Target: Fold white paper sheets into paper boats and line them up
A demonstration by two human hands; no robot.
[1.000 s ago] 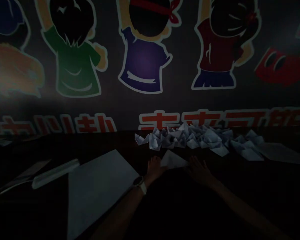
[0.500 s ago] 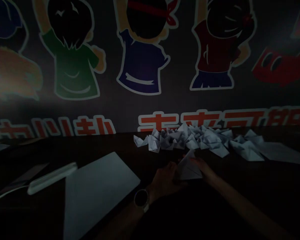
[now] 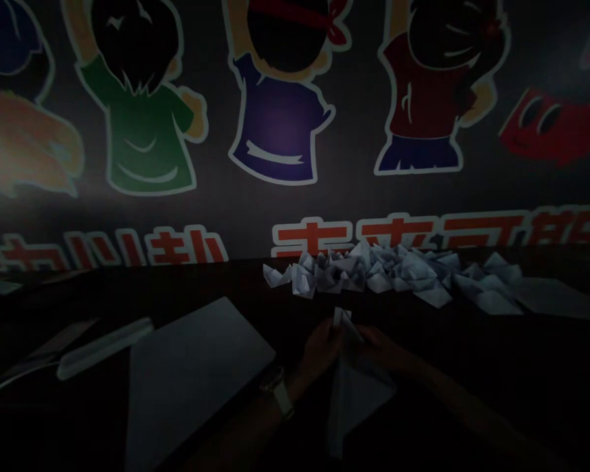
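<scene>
Between my two hands is a folded sheet of white paper [image 3: 361,390], its wide pointed part hanging toward me and a narrow folded tip standing up at the top. My left hand [image 3: 324,344], with a watch on the wrist, pinches the paper's left side near that tip. From the right, my right hand [image 3: 381,347] grips the upper right edge. Dim light hides most of the fingertips. Beyond the hands lies a heap of folded paper pieces [image 3: 344,272], apart from the one I hold.
A stack of white paper [image 3: 196,373] lies on the dark table at left. Beside it are a long whitish object [image 3: 105,347] and some flat items. Another white sheet [image 3: 565,298] rests at the far right. A wall with printed cartoon figures [image 3: 275,124] rises behind.
The folded paper has been turned and opened out, so it now extends down toward me. Both hands have shifted slightly, and my left wrist has rotated.
</scene>
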